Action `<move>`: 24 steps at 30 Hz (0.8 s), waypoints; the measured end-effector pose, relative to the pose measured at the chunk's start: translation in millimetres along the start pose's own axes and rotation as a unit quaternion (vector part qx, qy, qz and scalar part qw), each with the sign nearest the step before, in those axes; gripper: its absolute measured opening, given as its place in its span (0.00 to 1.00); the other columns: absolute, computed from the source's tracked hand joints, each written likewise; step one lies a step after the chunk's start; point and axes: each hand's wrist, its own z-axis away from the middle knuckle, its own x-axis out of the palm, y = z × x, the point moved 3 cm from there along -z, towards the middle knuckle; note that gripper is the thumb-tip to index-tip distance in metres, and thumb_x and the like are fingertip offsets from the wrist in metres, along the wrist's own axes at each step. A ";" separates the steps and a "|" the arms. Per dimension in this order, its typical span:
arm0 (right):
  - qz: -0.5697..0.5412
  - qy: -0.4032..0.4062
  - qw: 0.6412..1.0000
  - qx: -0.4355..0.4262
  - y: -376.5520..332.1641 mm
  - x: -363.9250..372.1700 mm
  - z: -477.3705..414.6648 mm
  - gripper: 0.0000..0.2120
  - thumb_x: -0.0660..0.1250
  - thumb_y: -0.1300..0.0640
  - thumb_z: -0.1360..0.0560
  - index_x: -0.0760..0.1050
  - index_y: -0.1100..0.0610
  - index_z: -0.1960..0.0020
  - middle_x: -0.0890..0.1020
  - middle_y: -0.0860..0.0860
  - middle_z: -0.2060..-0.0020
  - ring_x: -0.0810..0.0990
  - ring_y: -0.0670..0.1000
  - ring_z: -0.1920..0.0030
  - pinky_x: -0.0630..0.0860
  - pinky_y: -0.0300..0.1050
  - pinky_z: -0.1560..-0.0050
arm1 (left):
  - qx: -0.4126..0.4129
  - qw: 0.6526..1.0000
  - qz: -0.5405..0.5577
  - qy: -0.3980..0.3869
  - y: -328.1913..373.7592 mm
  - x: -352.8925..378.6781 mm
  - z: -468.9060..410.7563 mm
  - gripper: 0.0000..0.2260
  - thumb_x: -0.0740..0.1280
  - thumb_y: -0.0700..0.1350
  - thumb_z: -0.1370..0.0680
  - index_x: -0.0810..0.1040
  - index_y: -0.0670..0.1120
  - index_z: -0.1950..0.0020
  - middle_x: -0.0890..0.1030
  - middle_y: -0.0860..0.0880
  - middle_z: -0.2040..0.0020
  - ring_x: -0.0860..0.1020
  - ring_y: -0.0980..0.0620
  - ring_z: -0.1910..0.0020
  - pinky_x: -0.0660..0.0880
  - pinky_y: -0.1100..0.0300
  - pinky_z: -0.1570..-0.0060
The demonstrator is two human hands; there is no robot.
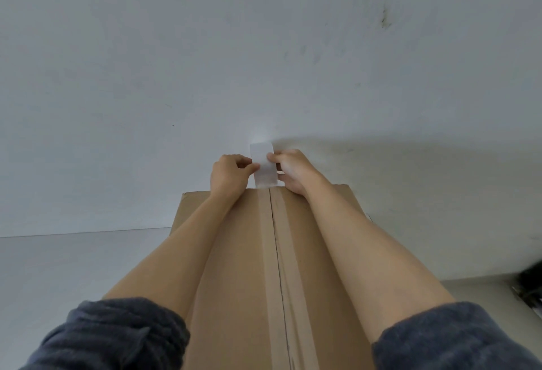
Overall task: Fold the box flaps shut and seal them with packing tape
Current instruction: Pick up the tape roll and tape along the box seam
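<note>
At the far end of the cardboard box (234,258), both hands met over the middle seam (278,267), where the two top flaps lay folded down and closed against each other. A band of packing tape (264,164) ran along that seam toward the far edge of the box, and its pale free end stood up past the edge, in front of the white wall (264,47). The left hand (230,174) had its grip curled on the left edge of the free end, thumb and fingers pinching it. The right hand (293,168) pinched the right edge the same way, level with the left. Both bare forearms stretched along the box top, one on each side of the seam, with dark blue-grey sleeves (117,337) pushed up at the near end. Left of the box lay a pale surface (58,267), and a dark object (531,284), too blurred to identify, sat well to the right of the box.
</note>
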 end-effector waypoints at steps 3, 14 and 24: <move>0.026 0.034 0.999 0.020 1.4 3.2 -5.5 0.13 0.65 0.63 0.23 0.76 0.66 0.40 0.81 0.60 0.43 0.80 0.58 0.44 0.77 0.52 0.40 | -0.006 1.000 -0.017 -0.001 0.2 -1.9 2.5 0.08 0.69 0.44 0.24 0.83 0.41 0.50 0.79 0.49 0.58 0.75 0.51 0.57 0.73 0.55 0.52; 0.031 0.060 0.998 -0.003 -3.3 3.9 5.4 0.12 0.66 0.62 0.25 0.77 0.66 0.43 0.81 0.60 0.43 0.79 0.60 0.42 0.76 0.57 0.39 | 0.015 1.000 -0.015 0.014 1.7 -5.8 8.3 0.10 0.70 0.47 0.26 0.83 0.43 0.48 0.82 0.49 0.57 0.78 0.53 0.58 0.71 0.61 0.59; 0.206 0.027 0.977 -0.041 -4.9 14.3 11.8 0.04 0.74 0.63 0.31 0.78 0.58 0.61 0.81 0.53 0.54 0.78 0.52 0.47 0.72 0.42 0.49 | 0.021 0.985 -0.171 0.034 -10.3 -27.3 20.0 0.07 0.67 0.49 0.25 0.81 0.49 0.50 0.83 0.52 0.55 0.78 0.52 0.55 0.72 0.57 0.54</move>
